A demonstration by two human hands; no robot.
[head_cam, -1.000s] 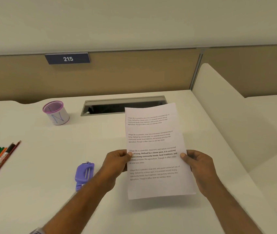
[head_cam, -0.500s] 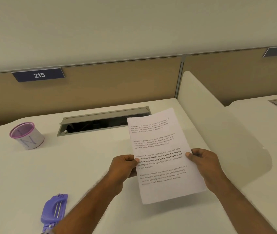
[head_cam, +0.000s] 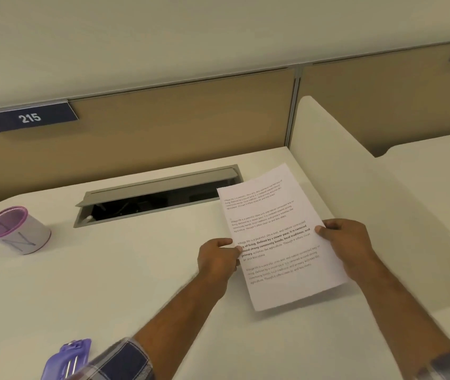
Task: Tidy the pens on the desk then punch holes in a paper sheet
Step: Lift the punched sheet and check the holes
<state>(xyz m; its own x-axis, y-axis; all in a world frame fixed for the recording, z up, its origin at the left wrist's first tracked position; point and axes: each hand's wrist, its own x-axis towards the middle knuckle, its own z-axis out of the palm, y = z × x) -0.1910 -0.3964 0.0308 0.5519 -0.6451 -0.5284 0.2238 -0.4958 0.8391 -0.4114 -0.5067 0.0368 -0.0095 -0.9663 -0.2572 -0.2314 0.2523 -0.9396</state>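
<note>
Paper sheet (head_cam: pixel 278 237), printed, unpunched as far as visible, held tilted above the desk (head_cam: pixel 136 270) near its right divider: left hand (head_cam: pixel 217 260) pinching the left edge, thumb on top, and right hand (head_cam: pixel 346 244) pinching the right edge likewise. Purple hole punch (head_cam: pixel 66 360) lying untouched at the near left edge of view, well apart from the sheet; mesh pen cup (head_cam: pixel 15 229) at far left, apparently empty, no pens in view. Pen tidying: not confirmable from here; punching: judged not yet begun, sheet to be brought to the punch and pressed.
</note>
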